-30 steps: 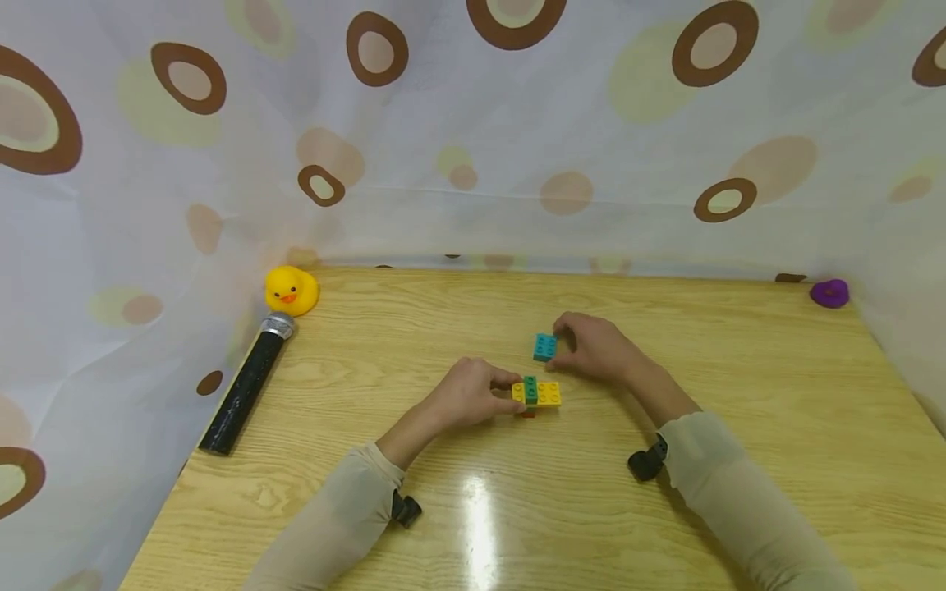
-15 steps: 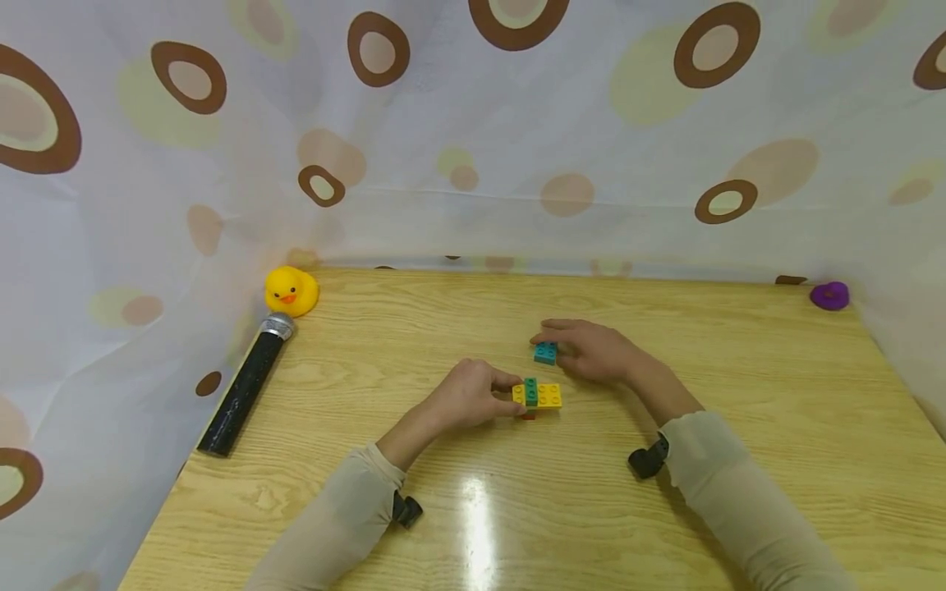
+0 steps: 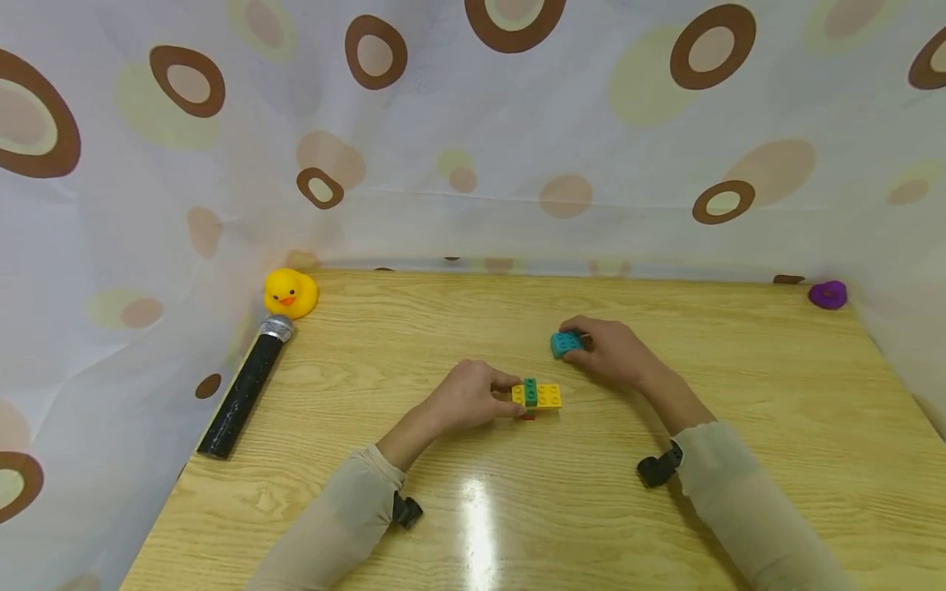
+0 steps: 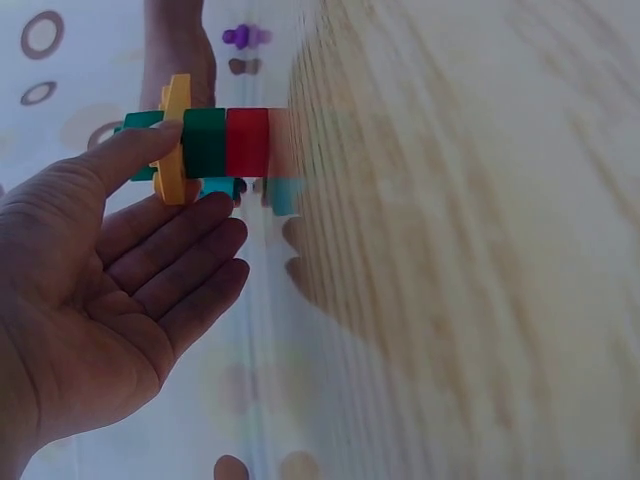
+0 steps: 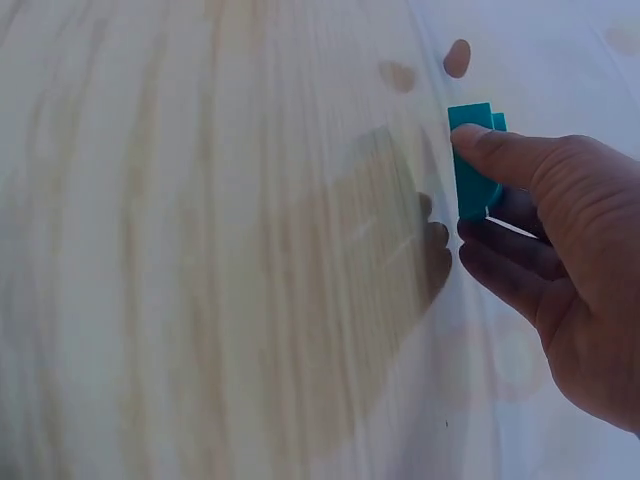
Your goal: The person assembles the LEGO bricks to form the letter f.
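My left hand (image 3: 470,396) pinches a small stack of toy building bricks at its left end, thumb and fingers on the long yellow brick (image 3: 549,396). A narrow green brick (image 3: 530,391) sits across the top of the yellow one. Below it, the left wrist view shows another green brick (image 4: 205,142) and a red brick (image 4: 247,142) at the bottom, close to the table. Farther back and to the right, my right hand (image 3: 612,349) grips a teal brick (image 3: 564,345) between thumb and fingers. In the right wrist view the thumb lies across the teal brick's flat face.
At the table's (image 3: 414,328) back left sits a yellow rubber duck (image 3: 291,294). A black microphone (image 3: 247,386) with a silver head lies just in front of it. A small purple toy (image 3: 828,295) is at the back right corner. A patterned curtain (image 3: 510,139) hangs behind.
My right hand has reached over the teal brick, taken hold of it, and carried it a little to the right, turning it. My left hand and the stack stay in place.
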A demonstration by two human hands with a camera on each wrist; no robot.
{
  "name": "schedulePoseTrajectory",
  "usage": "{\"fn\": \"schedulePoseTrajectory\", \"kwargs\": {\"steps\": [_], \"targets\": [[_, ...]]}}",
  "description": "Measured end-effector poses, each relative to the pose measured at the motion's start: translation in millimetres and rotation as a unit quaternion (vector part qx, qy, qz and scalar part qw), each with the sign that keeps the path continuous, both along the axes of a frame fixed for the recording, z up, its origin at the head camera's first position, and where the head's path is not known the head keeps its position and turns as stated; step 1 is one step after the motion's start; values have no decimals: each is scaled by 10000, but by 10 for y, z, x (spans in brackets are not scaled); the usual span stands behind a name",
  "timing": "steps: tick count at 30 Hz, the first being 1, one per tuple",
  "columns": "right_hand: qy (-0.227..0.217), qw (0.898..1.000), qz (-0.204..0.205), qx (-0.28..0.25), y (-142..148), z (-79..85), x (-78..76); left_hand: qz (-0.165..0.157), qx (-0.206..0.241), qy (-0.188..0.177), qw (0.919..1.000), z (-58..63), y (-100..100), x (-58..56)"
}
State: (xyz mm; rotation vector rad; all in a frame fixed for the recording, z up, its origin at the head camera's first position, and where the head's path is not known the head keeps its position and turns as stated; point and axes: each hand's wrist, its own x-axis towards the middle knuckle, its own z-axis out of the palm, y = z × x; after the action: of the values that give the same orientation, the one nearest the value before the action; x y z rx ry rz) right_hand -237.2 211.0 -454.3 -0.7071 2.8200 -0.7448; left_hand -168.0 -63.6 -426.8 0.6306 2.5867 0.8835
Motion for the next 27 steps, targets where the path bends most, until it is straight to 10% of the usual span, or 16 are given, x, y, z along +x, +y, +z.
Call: {"fn": "schedulePoseTrajectory", "kwargs": {"steps": [27], "targets": [[557,9906,-364,-1195,66,286,381,-417,-434,567,9966,25,103,-79]]}}
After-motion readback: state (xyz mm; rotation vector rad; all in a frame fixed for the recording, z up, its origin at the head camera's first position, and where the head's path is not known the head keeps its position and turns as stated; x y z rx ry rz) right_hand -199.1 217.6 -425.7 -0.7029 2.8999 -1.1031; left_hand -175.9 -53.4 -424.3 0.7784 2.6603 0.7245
